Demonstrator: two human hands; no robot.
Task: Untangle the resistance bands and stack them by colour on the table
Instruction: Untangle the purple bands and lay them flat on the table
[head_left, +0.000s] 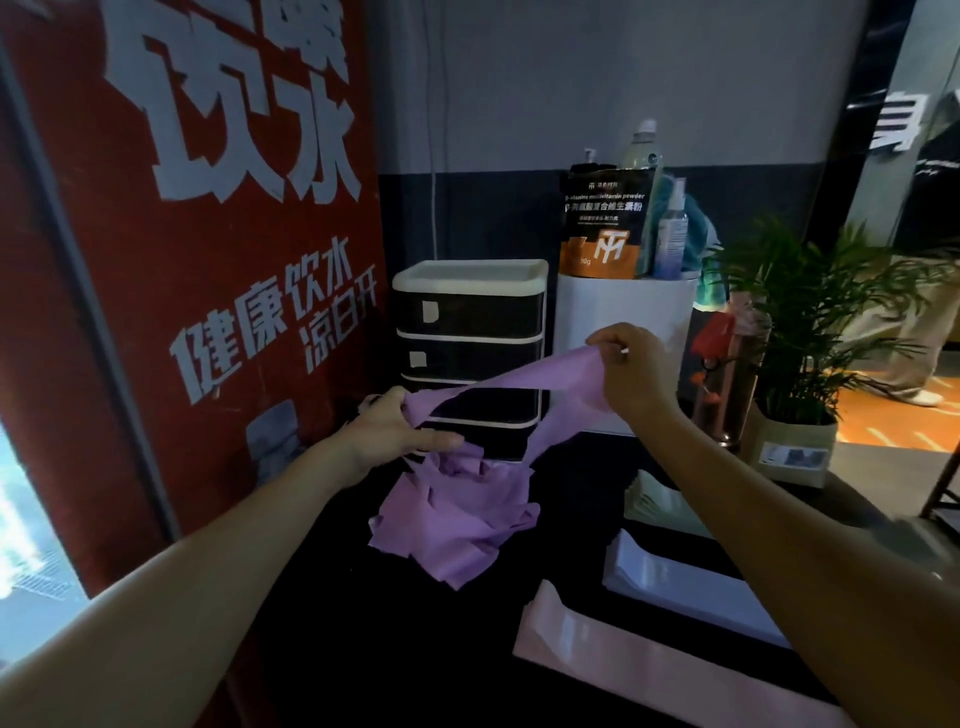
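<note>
A: Status on the purple band (524, 382)?

B: It was seen stretched between both hands above the black table (322, 597). The left hand (400, 423) was clamped on its low end, fingers curled round the bunched strip. The right hand (623, 364) was pinched on the high end, thumb and fingers closed on the edge.

A: Axis?

B: The long axis ran from about 8 o'clock at the left hand up to 2 o'clock at the right hand, so the taut part pointed up and to the right. A second strand was seen dropping from the right hand toward 7 o'clock into the purple heap (452, 525).

A: Where was the heap?

B: On the table, just below the left hand, at roughly 5 o'clock from it. The left hand was nearer to it; the right hand was held well above. Whether the heap was one band or several could not be told.

A: Other colours?

B: A pink band (623, 660) was laid flat at 5 o'clock from the heap, a pale band (670, 577) beyond it, and a greenish one (660, 501) further back. All lay apart from the heap.

A: Next move?

B: Judged only: the trailing strand needed to be drawn clear of the heap, along the 7-to-2 line.
</note>
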